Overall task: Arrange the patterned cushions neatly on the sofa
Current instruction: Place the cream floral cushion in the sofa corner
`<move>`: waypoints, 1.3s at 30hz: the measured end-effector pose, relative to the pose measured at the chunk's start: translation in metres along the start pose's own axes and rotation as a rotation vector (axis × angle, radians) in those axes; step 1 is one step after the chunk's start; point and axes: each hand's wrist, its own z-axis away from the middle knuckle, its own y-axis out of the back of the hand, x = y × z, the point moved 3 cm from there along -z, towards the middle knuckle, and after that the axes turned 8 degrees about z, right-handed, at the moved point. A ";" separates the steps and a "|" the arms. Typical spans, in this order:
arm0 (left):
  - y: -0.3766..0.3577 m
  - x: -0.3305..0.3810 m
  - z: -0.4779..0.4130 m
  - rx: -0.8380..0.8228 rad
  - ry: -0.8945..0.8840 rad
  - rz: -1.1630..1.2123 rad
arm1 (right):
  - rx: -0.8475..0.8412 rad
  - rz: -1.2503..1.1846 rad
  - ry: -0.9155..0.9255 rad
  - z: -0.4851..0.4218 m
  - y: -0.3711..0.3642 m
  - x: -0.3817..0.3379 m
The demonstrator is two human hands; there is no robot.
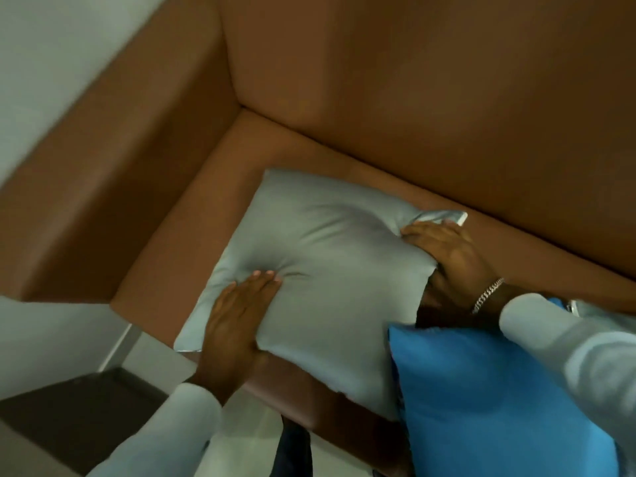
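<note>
Sofa (pixel 413 98) corner holds our grey cushion (pixel 327 242) lying flat on the seat. Our left hand (pixel 237 318) presses it open-palmed; our right hand (pixel 444 249) seems clamped on its edge. Next: stand it upright, then the blue cushion (pixel 499 390).

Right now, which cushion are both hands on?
The grey cushion, lying flat in the sofa's corner: left hand presses its near edge, right hand grips its right side. The blue cushion is untouched.
</note>
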 end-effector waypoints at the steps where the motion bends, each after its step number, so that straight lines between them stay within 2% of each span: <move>1: 0.024 -0.001 -0.016 0.075 0.015 0.069 | 0.058 -0.062 -0.005 -0.012 0.012 -0.007; 5: 0.097 -0.005 -0.074 0.365 0.100 0.123 | 0.238 -0.275 -0.118 -0.047 0.042 -0.027; 8: 0.145 -0.004 -0.131 0.500 0.064 0.099 | 0.396 -0.365 -0.203 -0.087 0.068 -0.043; 10: 0.171 -0.003 -0.172 0.537 0.021 0.099 | 0.494 -0.378 -0.243 -0.115 0.085 -0.050; 14: 0.206 -0.018 -0.251 0.502 -0.060 -0.013 | 0.623 -0.311 -0.336 -0.162 0.111 -0.054; 18: 0.215 -0.035 -0.322 0.508 -0.094 0.037 | 0.570 -0.154 -0.460 -0.208 0.122 -0.040; 21: 0.199 -0.044 -0.346 0.571 -0.052 0.071 | 0.498 -0.175 -0.580 -0.227 0.106 -0.020; 26: 0.165 -0.034 -0.343 0.764 -0.156 0.217 | 0.659 -0.187 -0.632 -0.228 0.088 -0.006; 29: 0.133 -0.031 -0.324 0.662 -0.107 0.169 | 0.722 -0.231 -0.616 -0.213 0.088 -0.008; 31: 0.111 -0.028 -0.300 0.590 -0.091 0.112 | 0.700 -0.246 -0.611 -0.194 0.082 -0.017; 35: 0.061 -0.003 -0.246 0.484 -0.082 0.102 | 0.540 -0.209 -0.611 -0.132 0.062 -0.035; 39: 0.003 0.035 -0.193 0.280 -0.122 0.164 | 0.332 -0.193 -0.604 -0.040 0.030 -0.046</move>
